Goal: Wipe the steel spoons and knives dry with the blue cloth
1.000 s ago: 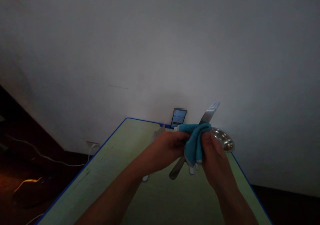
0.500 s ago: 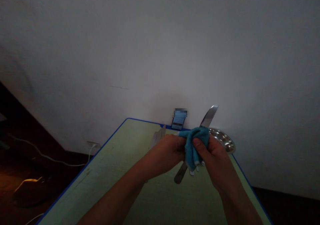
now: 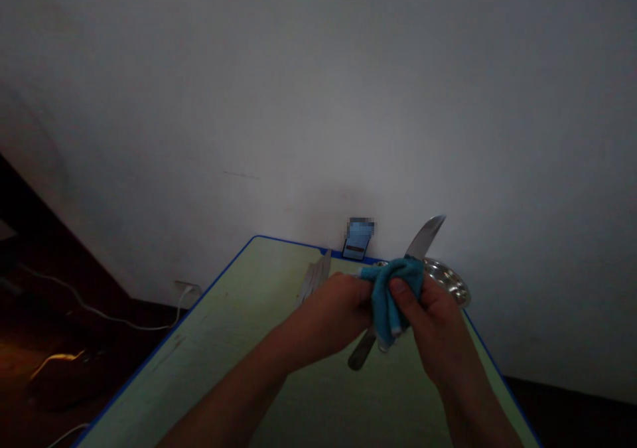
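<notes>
A knife slants across the middle of the head view, its blade tip up and to the right. Its dark handle sticks out below my hands. My left hand is closed around the knife near the handle, though its fingertips are partly hidden. Wrapped over the lower blade is a blue cloth with a pale edge. My right hand pinches this cloth against the knife, thumb on top.
Beyond my left wrist, several flat grey pieces lie on the pale green table. A shiny metal dish stands at the right edge. A phone leans against the wall. A white cable hangs at left.
The knife, the cloth and both hands have shifted slightly right and down. The blade leans a little more to the right. Both hands keep their hold.
</notes>
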`<state>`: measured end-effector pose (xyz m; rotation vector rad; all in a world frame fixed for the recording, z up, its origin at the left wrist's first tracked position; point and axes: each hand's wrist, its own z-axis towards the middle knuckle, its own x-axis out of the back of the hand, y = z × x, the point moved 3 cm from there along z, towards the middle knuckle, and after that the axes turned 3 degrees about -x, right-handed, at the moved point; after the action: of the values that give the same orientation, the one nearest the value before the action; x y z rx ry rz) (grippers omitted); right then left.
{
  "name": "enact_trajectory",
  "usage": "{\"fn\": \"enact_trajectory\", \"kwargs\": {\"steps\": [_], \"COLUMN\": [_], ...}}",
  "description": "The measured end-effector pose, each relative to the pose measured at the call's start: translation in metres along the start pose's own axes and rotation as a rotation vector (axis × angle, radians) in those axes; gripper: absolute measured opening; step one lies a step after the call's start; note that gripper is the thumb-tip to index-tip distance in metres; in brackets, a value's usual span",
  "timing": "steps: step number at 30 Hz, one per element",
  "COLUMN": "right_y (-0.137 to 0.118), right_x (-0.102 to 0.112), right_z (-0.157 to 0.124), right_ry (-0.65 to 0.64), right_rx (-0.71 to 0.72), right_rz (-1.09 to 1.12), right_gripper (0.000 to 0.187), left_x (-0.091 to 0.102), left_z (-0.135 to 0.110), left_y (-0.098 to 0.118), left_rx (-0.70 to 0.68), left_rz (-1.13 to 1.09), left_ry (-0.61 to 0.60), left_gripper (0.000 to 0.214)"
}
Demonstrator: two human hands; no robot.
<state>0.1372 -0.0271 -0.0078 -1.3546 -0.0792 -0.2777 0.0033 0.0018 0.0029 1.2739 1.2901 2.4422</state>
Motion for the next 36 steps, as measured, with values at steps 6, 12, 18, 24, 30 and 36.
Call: {"fn": "enact_trajectory", "kwargs": {"steps": [6,12,18,24,30,36], "right_y": [0.002,0.002,0.001,0.0,0.0,-0.002], "right_x": [0.001,0.0,0.0,-0.001,-0.002,-0.002], "right_z": [0.001,0.0,-0.001,-0.001,-0.002,-0.002], "right_ry": [0.021,0.026,0.028,0.043,0.057,0.083], "right_rx": [-0.028,-0.035,-0.029,-0.016,-0.047,-0.029], "right_rz": [0.021,0.066,0.095,0.121,0.168,0.206], "right_gripper": [0.028,0.029,0.029,0.026,0.025,0.023], "left_x": [0.0,0.0,0.003,0.004,0.005,0.006], "left_z": [0.0,-0.003,-0.005,-0.008,-0.011,-0.014], "left_y": [0.002,0.001,0.003,0.004,0.003,0.003], "left_rx": [0.005,-0.023,-0.031,-0.026,-0.031,-0.036], "left_rz": [0.043,0.08,0.102,0.082,0.076,0.029], "left_ry": [-0.006,-0.012,-0.038,-0.053,-0.057,-0.063], "left_gripper": [0.014,0.013,0.014,0.015,0.014,0.014]}}
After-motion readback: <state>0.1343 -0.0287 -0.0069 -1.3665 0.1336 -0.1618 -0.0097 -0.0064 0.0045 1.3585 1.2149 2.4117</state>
